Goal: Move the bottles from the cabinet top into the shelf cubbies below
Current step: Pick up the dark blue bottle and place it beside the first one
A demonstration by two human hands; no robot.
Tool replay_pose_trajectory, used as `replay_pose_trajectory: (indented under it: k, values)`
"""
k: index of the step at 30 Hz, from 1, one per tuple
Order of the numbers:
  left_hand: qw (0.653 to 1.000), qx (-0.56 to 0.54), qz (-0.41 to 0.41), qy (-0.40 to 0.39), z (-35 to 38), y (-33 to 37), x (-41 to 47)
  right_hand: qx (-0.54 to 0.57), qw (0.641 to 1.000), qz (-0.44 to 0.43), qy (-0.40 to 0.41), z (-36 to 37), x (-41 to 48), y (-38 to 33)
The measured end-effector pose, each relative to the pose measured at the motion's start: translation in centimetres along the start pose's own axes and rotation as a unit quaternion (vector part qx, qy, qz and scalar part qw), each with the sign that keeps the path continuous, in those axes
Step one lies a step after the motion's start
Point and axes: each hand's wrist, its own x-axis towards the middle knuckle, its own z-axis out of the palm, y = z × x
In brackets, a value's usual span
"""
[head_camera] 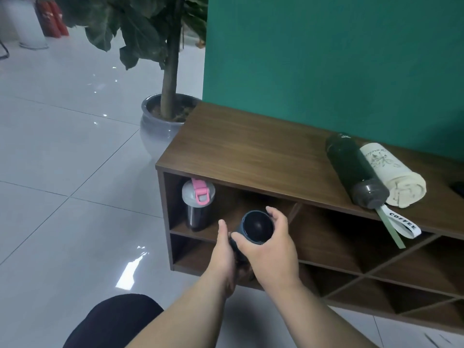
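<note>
I've got both hands on a dark blue cylindrical bottle [256, 228], its round dark end facing the camera, held in front of the open cubbies of the brown wooden cabinet [251, 151]. My right hand [270, 249] is wrapped around the near end, fingers curled over the top rim and thumb under the front, closed firmly on it. My left hand [224, 249] lies flat against the bottle's left side, thumb up, fingers underneath and mostly hidden, so I cannot tell how tightly it grips, but it is touching the bottle. The bottle is level with the upper row of cubbies, just at the shelf edge between upper and lower rows; can't tell if it is inside a cubby. Left of and just beyond the grip, a dark tumbler with a grey lid and pink flip cap [197, 204] stands upright in the upper left cubby. Up and right of the grip, on the cabinet top, a dark green long bottle with a grey cap [356, 169] lies on its side, its white strap printed COFFEE [401, 222] hanging over the front edge. Touching its far side lies a rolled cream cloth sleeve with a printed drawing [391, 172]. Far left beyond the grip, a potted plant in a grey glazed pot [160, 121] sits on the white tiled floor [62, 146], beside the cabinet's end. A green wall [326, 59] is behind.
</note>
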Motion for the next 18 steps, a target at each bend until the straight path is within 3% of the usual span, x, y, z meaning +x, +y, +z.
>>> replay_pose_trajectory:
  k: [8, 18]
  values:
    - [0.999, -0.016, 0.019, 0.034, -0.1, 1.0, 2.2, 0.018, 0.999, 0.037, -0.005, 2.5, 2.4, 2.0]
    - [0.998, -0.015, 0.058, -0.029, -0.9, 1.8, 5.4, 0.028, 0.999, 0.041, 0.011, 4.0, 7.5, 1.7]
